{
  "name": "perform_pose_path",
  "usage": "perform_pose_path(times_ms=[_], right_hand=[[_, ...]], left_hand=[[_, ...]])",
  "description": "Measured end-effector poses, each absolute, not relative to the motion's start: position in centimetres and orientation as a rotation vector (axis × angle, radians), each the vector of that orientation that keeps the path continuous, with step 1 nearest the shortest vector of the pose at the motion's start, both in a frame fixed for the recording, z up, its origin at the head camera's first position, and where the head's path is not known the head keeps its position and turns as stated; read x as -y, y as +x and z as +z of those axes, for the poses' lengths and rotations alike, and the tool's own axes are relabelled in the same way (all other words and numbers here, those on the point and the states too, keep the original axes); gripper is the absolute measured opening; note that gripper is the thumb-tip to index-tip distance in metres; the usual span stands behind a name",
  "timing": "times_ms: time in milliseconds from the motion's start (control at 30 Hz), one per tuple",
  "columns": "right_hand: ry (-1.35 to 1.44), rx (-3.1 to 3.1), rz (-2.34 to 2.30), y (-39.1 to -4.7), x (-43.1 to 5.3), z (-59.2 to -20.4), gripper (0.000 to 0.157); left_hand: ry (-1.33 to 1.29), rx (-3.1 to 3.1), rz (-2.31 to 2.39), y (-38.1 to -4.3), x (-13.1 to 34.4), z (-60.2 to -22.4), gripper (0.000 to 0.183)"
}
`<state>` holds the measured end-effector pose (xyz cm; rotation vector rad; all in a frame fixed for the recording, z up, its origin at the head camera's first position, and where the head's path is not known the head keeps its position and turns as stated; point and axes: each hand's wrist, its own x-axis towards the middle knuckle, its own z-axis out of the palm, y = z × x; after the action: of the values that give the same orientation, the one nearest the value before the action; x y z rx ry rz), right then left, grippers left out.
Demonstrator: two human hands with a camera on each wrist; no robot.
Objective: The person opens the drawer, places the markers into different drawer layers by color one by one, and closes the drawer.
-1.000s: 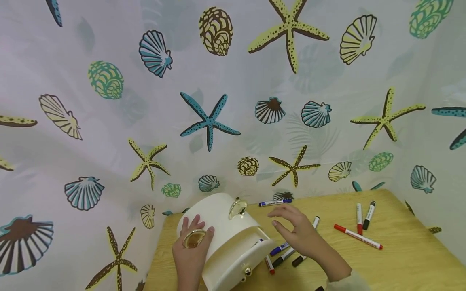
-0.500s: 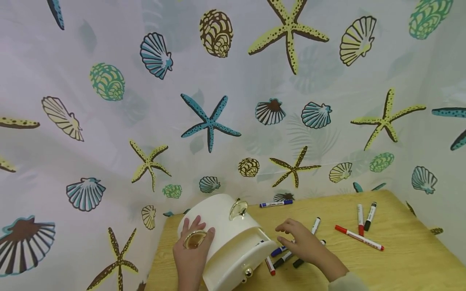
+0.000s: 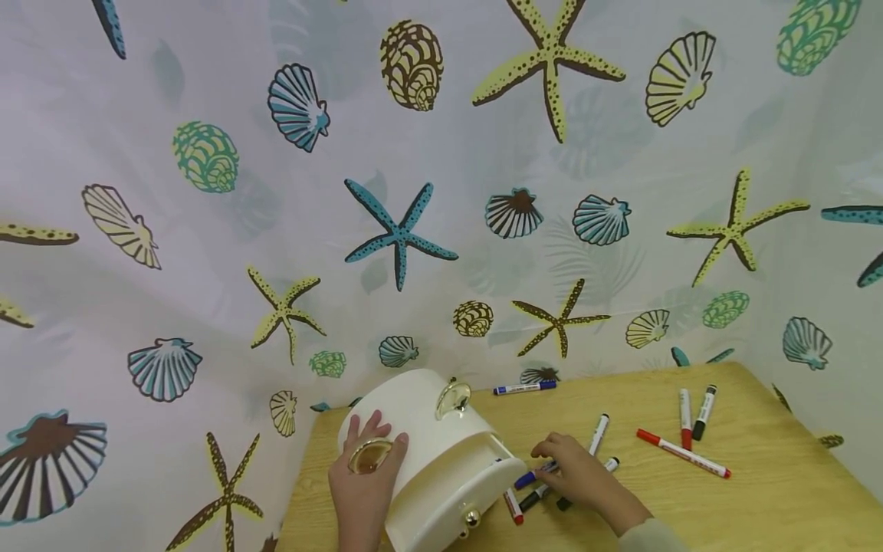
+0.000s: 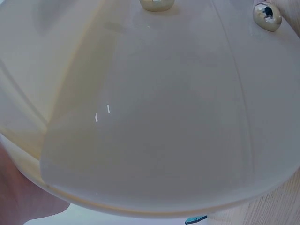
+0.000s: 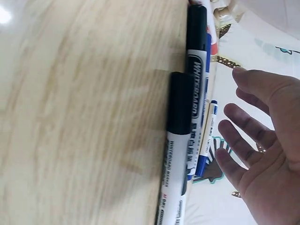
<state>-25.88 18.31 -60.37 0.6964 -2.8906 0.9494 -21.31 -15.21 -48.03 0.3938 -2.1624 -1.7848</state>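
A glossy white rounded box (image 3: 414, 406) stands tilted on the table, its drawer (image 3: 458, 497) pulled partly out. The drawer carries small gold knobs (image 3: 471, 518). My left hand (image 3: 360, 491) rests on the box, fingers spread beside an oval gold ring (image 3: 370, 456). The box's smooth wall (image 4: 164, 117) fills most of the left wrist view. To the right of the drawer, my right hand (image 3: 579, 475) hovers low beside a blue-capped marker (image 3: 526, 480). Its fingers are loosely bent and hold nothing in the right wrist view, near black-capped whiteboard markers (image 5: 180, 103).
A red-capped marker (image 3: 513, 506) lies by the drawer. Farther right are a red marker (image 3: 683, 453) and two upright-lying markers (image 3: 704, 412). A blue marker (image 3: 524, 389) lies at the wooden table's (image 3: 773, 475) back edge, before a shell-patterned curtain (image 3: 441, 153).
My right hand has lowered and moved down toward the markers beside the drawer, its fingers drawing closer together. The left hand and the box stay in place.
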Motion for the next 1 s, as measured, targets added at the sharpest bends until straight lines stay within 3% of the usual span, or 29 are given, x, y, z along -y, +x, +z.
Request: perform_pose_path(times_ms=[1000], right_hand=[[0.676,2.946,0.840,-27.6,-17.4,-62.6,0.009]], left_hand=[[0.387,2.149,-1.787,-21.4,15.4,-48.2,0.041]])
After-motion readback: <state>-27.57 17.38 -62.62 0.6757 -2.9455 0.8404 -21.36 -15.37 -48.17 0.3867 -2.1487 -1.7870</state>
